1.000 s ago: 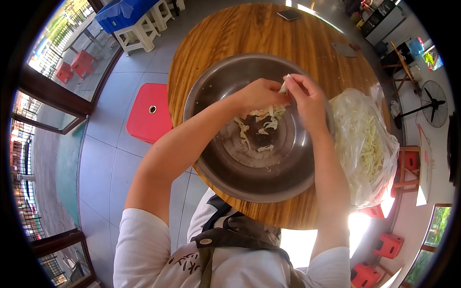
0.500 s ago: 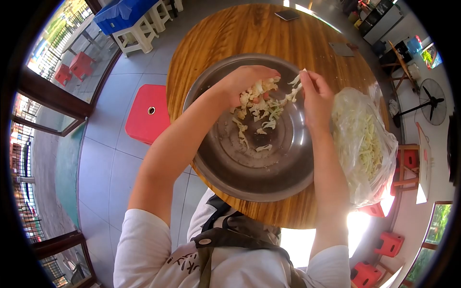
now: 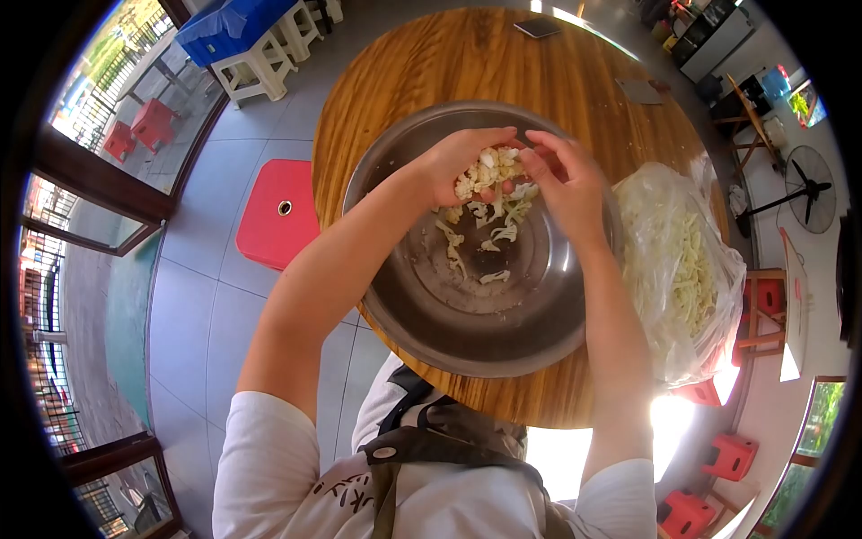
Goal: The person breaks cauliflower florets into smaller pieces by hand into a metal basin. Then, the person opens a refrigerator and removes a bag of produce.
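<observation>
A clump of pale cauliflower (image 3: pixel 492 171) rests in my left hand (image 3: pixel 456 163), whose fingers curl beneath and around it over the basin. My right hand (image 3: pixel 573 187) meets it from the right, fingers bent and thumb pressed against the edge of the clump. Exactly what lies between those right fingertips is partly hidden. Below both hands, loose cauliflower pieces (image 3: pixel 505 232) lie in a wide metal basin (image 3: pixel 476 346), some with long pale stems.
The basin stands on a round wooden table (image 3: pixel 395 72). A clear plastic bag of cut cauliflower (image 3: pixel 678 269) sits to its right. A phone (image 3: pixel 537 28) and a flat grey item (image 3: pixel 637 92) lie at the far side. A red stool (image 3: pixel 278 214) stands left.
My right hand has moved left with its cauliflower sprig to meet the clump in my left hand. Fewer pieces hang below the left hand, which has turned slightly upward.
</observation>
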Demonstrator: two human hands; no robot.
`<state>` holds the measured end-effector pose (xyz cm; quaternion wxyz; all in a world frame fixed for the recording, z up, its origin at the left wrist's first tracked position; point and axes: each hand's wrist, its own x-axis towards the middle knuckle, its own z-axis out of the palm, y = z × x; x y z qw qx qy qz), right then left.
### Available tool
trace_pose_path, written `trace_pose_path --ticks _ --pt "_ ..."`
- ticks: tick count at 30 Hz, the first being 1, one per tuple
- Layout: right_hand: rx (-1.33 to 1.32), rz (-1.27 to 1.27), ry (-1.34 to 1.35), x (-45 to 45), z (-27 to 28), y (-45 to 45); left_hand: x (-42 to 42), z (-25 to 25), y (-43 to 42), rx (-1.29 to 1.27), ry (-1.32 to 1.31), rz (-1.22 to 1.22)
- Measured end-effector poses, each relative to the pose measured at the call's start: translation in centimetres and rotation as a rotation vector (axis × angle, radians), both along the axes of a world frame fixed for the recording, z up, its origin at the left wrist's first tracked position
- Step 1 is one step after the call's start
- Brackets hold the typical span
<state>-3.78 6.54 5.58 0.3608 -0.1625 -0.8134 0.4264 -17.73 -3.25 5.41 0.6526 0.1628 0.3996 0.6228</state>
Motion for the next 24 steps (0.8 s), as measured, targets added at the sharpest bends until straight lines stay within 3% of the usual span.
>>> trace_pose_path --ticks 3,6,12,24 --pt "0.018 0.030 0.049 -0.1 -0.6 0.6 0.1 -0.4 0.2 0.012 -0.015 -0.070" --pt "-0.248 -0.137 0.026 0.3 0.2 0.5 -0.1 -0.3 0.4 -0.021 -0.046 -0.086" --pt "-0.122 0.062 -0.003 -0.3 -1.3 1.0 -0.3 -0.7 0.3 0.003 -0.032 -0.036" --pt "-0.123 -0.045 0.095 0.3 -0.4 0.6 -0.6 -0.7 0.1 0.146 -0.162 -0.105"
